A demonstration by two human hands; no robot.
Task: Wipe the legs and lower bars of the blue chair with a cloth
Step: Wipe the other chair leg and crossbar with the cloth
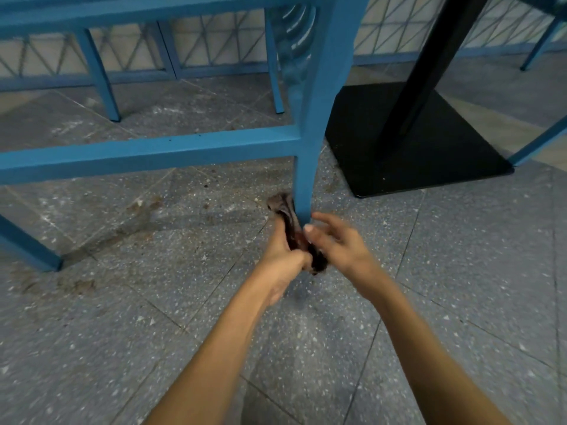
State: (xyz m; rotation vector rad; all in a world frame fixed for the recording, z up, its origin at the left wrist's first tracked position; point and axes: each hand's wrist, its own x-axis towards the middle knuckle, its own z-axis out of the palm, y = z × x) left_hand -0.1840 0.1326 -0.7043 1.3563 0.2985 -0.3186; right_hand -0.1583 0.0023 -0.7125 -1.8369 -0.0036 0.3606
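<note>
- Hands first: my left hand (pixel 283 256) has its fingers curled tight round a dark brownish cloth (pixel 288 216), which is bunched up into a long wad.
- My right hand (pixel 340 243) is loose, with the fingers spread and only slightly bent. The thumb tip sits right at the cloth near the foot of the leg. It's a bit blurry, so I can't tell if it's actually pressing.
- The top end of the cloth pokes out above my left hand and lies against the left side of the front leg (pixel 310 167) of the blue chair (pixel 334 56), right down by the floor. The bottom end hangs out between my two hands.
- The lower bar (pixel 153 151) runs off to the left from that leg, well above the cloth, and neither hand is touching it.
- Another leg of the same chair meets the floor at the far left (pixel 33 253).
- The floor is grey speckled tiles (pixel 306 348), with brownish dirty patches (pixel 76 283) under and beside the chair.
- Just to the right of the leg is the flat black square base of a table (pixel 414 142), with its black post (pixel 429 56) going up out of view.
- More blue chair legs (pixel 101 78) stand further back by the patterned wall.
</note>
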